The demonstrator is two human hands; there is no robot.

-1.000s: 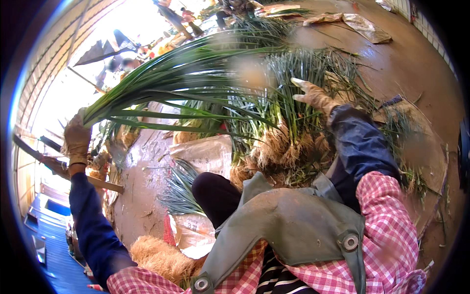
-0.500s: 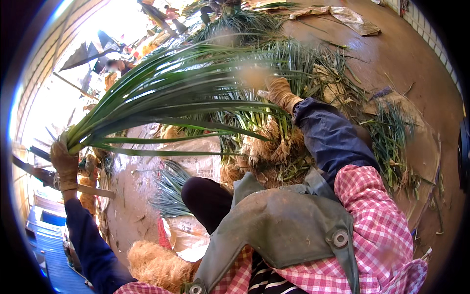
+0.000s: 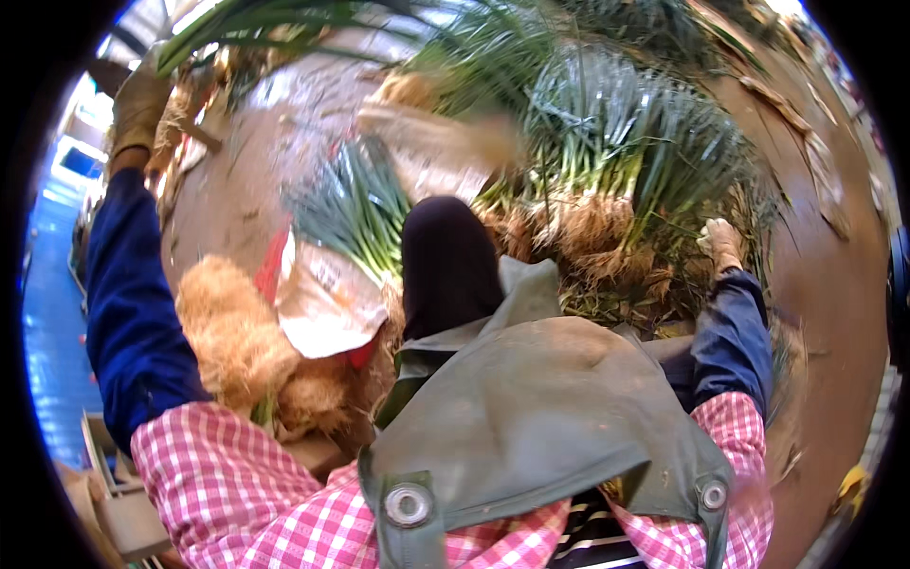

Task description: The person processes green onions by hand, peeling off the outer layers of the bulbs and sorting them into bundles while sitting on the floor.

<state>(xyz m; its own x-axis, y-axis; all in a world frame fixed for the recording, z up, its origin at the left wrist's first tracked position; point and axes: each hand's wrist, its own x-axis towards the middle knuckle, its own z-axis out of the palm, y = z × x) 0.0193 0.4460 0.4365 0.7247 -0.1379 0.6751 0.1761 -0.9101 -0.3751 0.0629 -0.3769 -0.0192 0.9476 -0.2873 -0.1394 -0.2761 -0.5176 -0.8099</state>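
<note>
My left hand [image 3: 142,109], in a tan work glove, is raised at the far left. It is closed round the stem end of a bunch of green garlic [image 3: 251,27], whose long flat leaves fan rightward and leave the view at the top. My right hand [image 3: 723,244], also gloved, is low at the right of a pile of green garlic [image 3: 592,133]. Its fingers look curled among loose leaves; what they hold, if anything, cannot be made out. The pile lies with its hairy roots [image 3: 592,220] toward me and its leaves away.
A smaller bundle of green garlic [image 3: 355,204] lies left of my dark-clad knee [image 3: 450,266], beside a pale sack [image 3: 327,294]. Nearer are fibrous tan root masses [image 3: 232,318]. A blue ribbed surface [image 3: 57,322] runs along the left. Brown wet floor [image 3: 825,313] spans the right.
The view has swung to the right and down. My right hand has moved from above the pile's leaves to its right side, nearer me. My left hand still holds its bunch.
</note>
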